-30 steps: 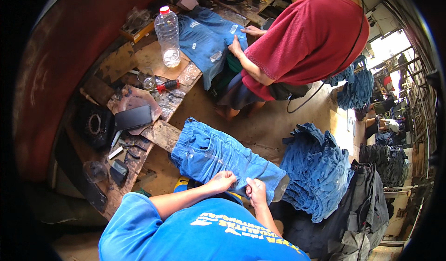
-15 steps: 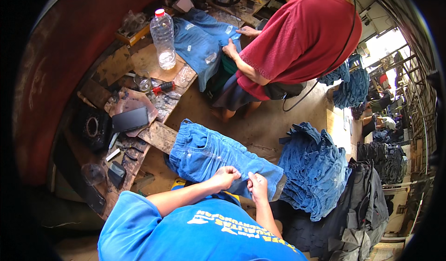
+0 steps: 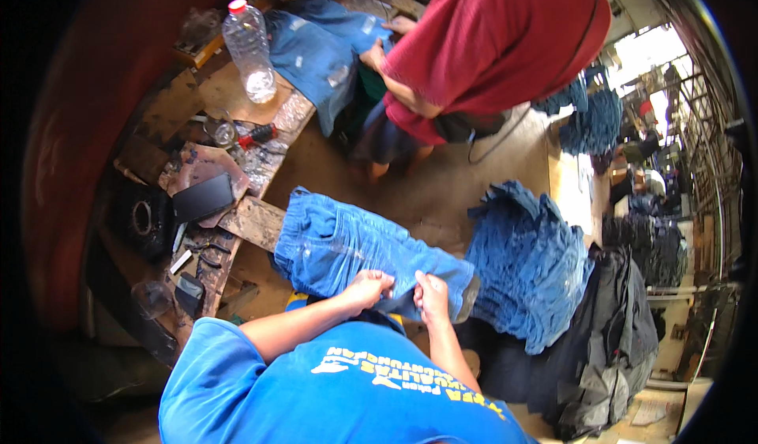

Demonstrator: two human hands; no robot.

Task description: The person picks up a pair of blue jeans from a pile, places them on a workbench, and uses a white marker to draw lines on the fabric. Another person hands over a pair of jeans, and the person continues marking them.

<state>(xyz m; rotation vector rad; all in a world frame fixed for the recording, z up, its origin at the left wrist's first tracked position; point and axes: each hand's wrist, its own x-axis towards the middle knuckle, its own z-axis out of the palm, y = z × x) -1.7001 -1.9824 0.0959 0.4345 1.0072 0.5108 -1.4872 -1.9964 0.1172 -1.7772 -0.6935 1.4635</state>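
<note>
A pair of blue denim shorts [image 3: 335, 235] with an elastic waistband is drawn over a narrow wooden board [image 3: 253, 221] that juts from the workbench. Over the leg of the shorts, my left hand [image 3: 368, 289] is closed, fingertips pinched together. My right hand [image 3: 432, 298] is likewise closed in a pinch, a short gap to the right, near the hem. Whatever the fingertips hold is too small to make out. The grey end of the board shows beyond the hem.
A tall stack of blue denim [image 3: 525, 266] stands at right, beside dark garments [image 3: 604, 341]. On the workbench [image 3: 229, 266] lie a phone [image 3: 204, 197], pliers and a clear bottle [image 3: 251, 53] with a red cap. Across, a co-worker in a red shirt [image 3: 497, 45] handles other denim [image 3: 316, 57].
My pinched hands are slightly farther apart. The whole view has shifted a little, so the bench and shorts appear farther left and higher. The shorts remain on the board.
</note>
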